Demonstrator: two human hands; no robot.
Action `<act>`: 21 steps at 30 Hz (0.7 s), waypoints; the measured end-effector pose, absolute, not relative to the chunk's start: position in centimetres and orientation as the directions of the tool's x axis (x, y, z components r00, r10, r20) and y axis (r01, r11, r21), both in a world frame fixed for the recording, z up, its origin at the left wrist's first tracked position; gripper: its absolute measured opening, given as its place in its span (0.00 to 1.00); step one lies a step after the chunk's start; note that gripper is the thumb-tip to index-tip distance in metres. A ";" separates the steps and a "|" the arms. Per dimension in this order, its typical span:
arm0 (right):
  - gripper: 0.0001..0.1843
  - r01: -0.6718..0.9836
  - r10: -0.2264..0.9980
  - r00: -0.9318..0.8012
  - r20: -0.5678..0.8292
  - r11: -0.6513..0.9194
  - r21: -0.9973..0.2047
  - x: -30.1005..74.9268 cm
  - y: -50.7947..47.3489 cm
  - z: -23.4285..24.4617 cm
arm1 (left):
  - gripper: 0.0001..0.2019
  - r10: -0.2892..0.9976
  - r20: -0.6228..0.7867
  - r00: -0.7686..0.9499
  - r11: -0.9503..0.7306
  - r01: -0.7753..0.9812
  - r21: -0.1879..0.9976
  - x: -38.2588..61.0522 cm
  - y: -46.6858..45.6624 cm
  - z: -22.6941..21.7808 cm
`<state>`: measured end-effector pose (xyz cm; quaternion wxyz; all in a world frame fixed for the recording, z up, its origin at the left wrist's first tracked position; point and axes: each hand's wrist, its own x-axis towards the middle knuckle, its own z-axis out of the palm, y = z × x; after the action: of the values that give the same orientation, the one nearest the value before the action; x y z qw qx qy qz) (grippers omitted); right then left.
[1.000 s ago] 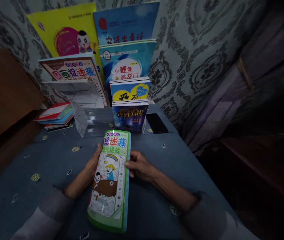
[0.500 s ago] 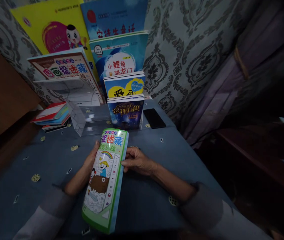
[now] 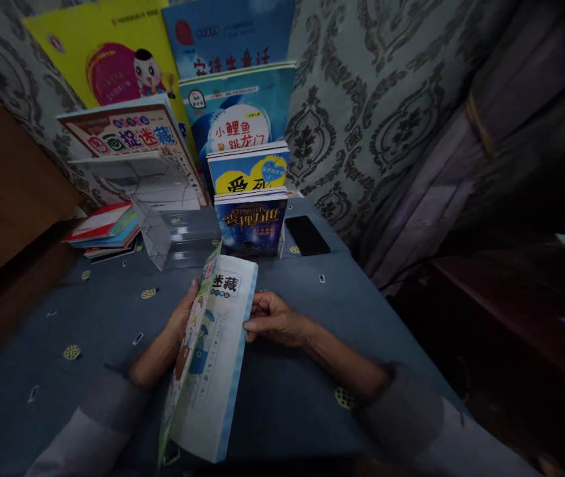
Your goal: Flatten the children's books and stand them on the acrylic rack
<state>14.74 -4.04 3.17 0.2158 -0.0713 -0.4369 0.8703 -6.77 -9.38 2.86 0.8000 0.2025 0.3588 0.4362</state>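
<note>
I hold a thin children's picture book (image 3: 215, 361) over the blue tablecloth (image 3: 78, 318). Its green-edged cover stands lifted on the left, showing a pale first page with Chinese characters. My left hand (image 3: 183, 318) grips the book's left side behind the raised cover, thumb at the top edge. My right hand (image 3: 272, 320) pinches the right edge of the page block with curled fingers.
A clear acrylic stand (image 3: 173, 228) holds upright books (image 3: 250, 218) in stepped rows against the patterned wall. A flat pile of thin books (image 3: 106, 228) lies at the left. A black phone (image 3: 307, 235) lies right of the stand. A dark curtain hangs at the right.
The cover of the book has swung up and to the left, exposing the first page. Both hands stayed almost where they were.
</note>
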 end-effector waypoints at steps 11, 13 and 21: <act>0.20 -0.348 0.430 -0.897 0.101 -0.548 -0.760 14.7 -3.9 2.8 | 0.30 0.836 -0.445 0.323 0.535 -0.663 0.524 -6.3 -9.1 2.7; 0.20 -0.350 0.431 -0.897 0.103 -0.547 -0.761 14.7 -3.9 2.8 | 0.29 0.840 -0.454 0.296 0.521 -0.673 0.525 -6.4 -9.0 2.4; 0.18 -0.352 0.452 -0.888 0.080 -0.558 -0.751 15.0 -3.8 3.0 | 0.35 0.872 -0.441 0.212 0.482 -0.526 0.701 -6.9 -8.9 2.8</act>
<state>14.97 -3.78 2.98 0.2284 -0.0610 -0.4107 0.8806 -6.88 -8.95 2.80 0.7509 0.2057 0.4210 0.4654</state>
